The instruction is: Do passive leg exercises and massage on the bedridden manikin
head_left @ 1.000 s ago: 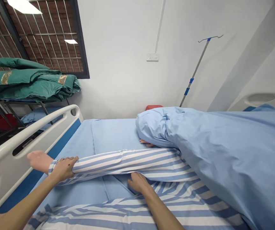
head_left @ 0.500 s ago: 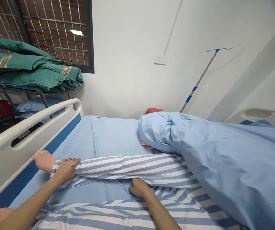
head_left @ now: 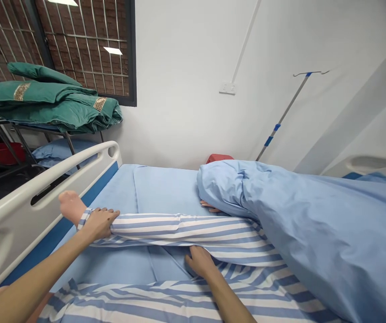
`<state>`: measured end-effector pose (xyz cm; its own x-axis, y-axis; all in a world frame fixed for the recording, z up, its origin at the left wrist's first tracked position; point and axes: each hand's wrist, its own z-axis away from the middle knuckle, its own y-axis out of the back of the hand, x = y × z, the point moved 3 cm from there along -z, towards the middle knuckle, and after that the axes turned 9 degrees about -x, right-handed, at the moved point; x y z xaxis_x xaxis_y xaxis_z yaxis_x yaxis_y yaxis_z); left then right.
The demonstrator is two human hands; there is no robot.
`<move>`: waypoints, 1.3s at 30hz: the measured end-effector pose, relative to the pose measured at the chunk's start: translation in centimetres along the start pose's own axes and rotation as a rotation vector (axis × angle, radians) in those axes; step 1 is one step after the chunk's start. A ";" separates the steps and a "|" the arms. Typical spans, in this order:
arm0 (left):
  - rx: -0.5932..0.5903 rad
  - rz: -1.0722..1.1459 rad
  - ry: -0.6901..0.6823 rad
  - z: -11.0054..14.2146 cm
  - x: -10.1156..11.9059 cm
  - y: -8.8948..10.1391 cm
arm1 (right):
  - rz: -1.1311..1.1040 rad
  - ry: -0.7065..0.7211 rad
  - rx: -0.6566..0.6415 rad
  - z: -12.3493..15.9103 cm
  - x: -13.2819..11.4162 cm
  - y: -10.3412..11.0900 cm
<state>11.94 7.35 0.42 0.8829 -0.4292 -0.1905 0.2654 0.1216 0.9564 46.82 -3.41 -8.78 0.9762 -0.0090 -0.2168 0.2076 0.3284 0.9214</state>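
Two legs in blue-and-white striped trousers lie on the bed, apparently a manikin's, with smooth pinkish feet. My left hand (head_left: 103, 222) is wrapped over the far leg (head_left: 176, 229) just above its ankle, fingers across the trouser cloth. Beyond it the bare foot (head_left: 72, 207) points up to the left. Under the knee of that leg, my right hand (head_left: 200, 261) reaches from the near side; its fingertips are hidden beneath the cloth. The near leg (head_left: 139, 303) rests in front, partly behind my forearms. A blue quilt (head_left: 297, 215) covers the upper body, and part of a hand (head_left: 209, 207) shows under its edge.
At the left stands the bed's white end board (head_left: 54, 177). Green folded bedding (head_left: 58, 107) lies on a rack by the barred window. A drip pole (head_left: 283, 116) and a red object (head_left: 220, 158) are beyond the bed, against the wall.
The far leg's lower part has lifted a little off the sheet, the foot higher, with both my hands still on it. The camera view has shifted slightly.
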 end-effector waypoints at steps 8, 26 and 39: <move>-0.011 -0.020 -0.003 0.6 0.2 2.0 | -0.159 0.219 -0.161 1.2 -1.0 1.2; -0.050 0.046 0.051 -0.1 0.8 -4.4 | -0.133 0.084 0.053 1.7 -1.0 -0.6; -0.084 0.207 -0.073 -1.4 -0.3 -7.5 | -0.186 0.068 0.039 1.1 -0.5 -2.0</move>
<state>10.19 7.80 -7.05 0.8925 -0.4503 0.0273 0.1156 0.2869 0.9509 45.97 -5.06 -10.16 0.9146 -0.0022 -0.4043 0.3875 0.2905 0.8749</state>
